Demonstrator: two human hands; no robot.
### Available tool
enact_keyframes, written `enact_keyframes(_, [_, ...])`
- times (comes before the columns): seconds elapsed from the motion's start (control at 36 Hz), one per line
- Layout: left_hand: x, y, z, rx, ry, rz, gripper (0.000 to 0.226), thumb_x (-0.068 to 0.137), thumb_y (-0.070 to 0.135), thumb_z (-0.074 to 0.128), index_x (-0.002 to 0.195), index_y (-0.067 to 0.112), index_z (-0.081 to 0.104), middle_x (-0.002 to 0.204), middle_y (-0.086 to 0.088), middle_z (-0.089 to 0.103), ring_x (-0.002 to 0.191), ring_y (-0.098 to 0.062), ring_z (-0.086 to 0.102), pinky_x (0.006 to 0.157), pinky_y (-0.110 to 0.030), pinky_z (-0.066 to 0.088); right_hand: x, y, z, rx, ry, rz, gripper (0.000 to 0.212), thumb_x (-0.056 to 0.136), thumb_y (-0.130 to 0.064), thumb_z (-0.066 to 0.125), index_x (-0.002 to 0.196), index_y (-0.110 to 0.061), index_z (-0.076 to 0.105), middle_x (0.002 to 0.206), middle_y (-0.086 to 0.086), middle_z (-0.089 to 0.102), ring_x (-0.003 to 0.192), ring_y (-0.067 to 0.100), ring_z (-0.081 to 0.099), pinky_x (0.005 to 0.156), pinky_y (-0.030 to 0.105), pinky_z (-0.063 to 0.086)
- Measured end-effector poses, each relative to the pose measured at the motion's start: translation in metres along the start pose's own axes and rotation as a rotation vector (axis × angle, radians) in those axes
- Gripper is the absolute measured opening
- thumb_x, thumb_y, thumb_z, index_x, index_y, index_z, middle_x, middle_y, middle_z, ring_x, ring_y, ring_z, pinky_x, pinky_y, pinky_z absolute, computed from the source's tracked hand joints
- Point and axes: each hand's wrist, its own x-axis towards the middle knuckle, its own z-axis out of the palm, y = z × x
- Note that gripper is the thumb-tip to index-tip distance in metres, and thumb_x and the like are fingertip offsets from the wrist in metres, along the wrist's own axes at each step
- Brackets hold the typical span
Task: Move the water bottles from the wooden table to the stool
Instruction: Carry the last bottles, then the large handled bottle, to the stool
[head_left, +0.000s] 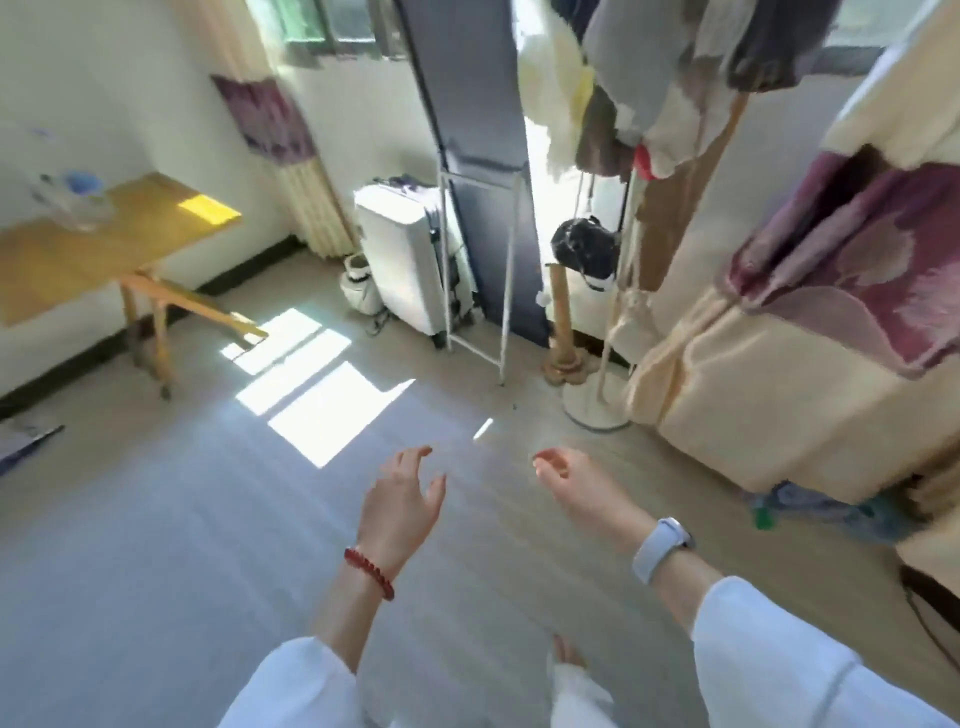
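The wooden table stands at the left against the wall. On its far left end sits a blurred clear water bottle with a blue cap. My left hand, with a red bead bracelet on the wrist, hovers over the floor in the middle, fingers spread and empty. My right hand, a pale watch on its wrist, is beside it, fingers loosely apart and holding nothing. Both hands are far from the table. No stool shows clearly. At the right, under the curtain, lie blurred bottles with a green cap.
A white suitcase and a standing mirror frame stand at the back. A coat rack with clothes and a cloth-covered wardrobe fill the right side. Sunlit patches lie on the grey floor.
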Motion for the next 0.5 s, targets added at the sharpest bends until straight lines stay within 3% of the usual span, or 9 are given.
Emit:
enact_keyframes(0.25, [0.13,-0.118,-0.064,0.02,0.135,-0.276,0.034,0.088,0.025,0.054,0.119,0.01,0.055,0.121,-0.01,0.056,0.115,-0.026,0.049,0.099,-0.037,0.039,0.187,-0.134,0.082,-0.182,-0.237,-0.264,0.029,0.094,-0.028,0.045,0.111,-0.009,0.058,0.113,0.011,0.065,0.103,0.026,0.06,0.086,0.029,0.043])
enact_keyframes(0.42, [0.241,-0.166,-0.127,0.03,0.228,-0.428,0.033,0.09,0.028,0.049,0.12,0.013,0.053,0.124,-0.006,0.054,0.117,-0.023,0.048,0.099,-0.036,0.039,0.299,-0.236,0.111,-0.161,-0.301,-0.456,0.029,0.094,-0.025,0.042,0.118,-0.012,0.053,0.112,0.003,0.062,0.089,0.013,0.054,0.074,0.02,0.036])
enact_keyframes(0.5, [0.275,-0.187,-0.155,0.047,0.281,-0.474,0.034,0.092,0.028,0.047,0.123,0.013,0.051,0.126,-0.005,0.053,0.118,-0.022,0.047,0.099,-0.034,0.039,0.347,-0.281,0.139,-0.208,-0.325,-0.539,0.03,0.094,-0.024,0.042,0.118,-0.011,0.054,0.115,0.004,0.062,0.098,0.019,0.059,0.082,0.025,0.043])
